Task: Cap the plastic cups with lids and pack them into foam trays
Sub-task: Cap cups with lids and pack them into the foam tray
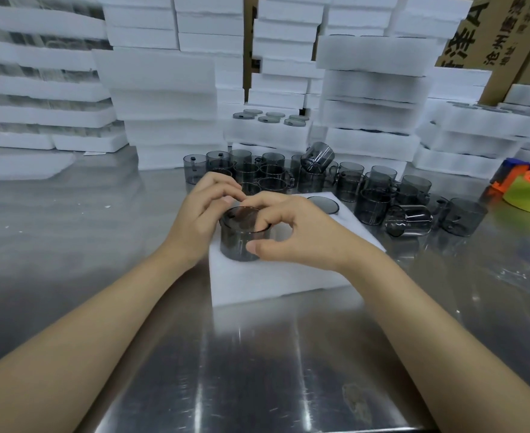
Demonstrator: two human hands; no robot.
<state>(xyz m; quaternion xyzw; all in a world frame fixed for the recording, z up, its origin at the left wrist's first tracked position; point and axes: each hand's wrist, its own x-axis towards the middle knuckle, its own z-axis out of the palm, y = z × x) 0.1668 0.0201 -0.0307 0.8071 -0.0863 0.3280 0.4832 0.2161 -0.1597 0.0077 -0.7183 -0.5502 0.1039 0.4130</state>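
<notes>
Two: L grip [205, 210], R grip [291, 232] pinch smoky see-thru cup [238, 243]; upright on tray [257, 284].

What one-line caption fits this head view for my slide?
Capping: left hand and right hand fit a lid on a grey cup on a foam tray, loose cups behind.

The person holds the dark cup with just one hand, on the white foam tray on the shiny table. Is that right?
Not quite. Both hands hold it: the left hand and the right hand curl around the dark cup, on the white foam tray on the shiny table. The head view shows this.
</notes>
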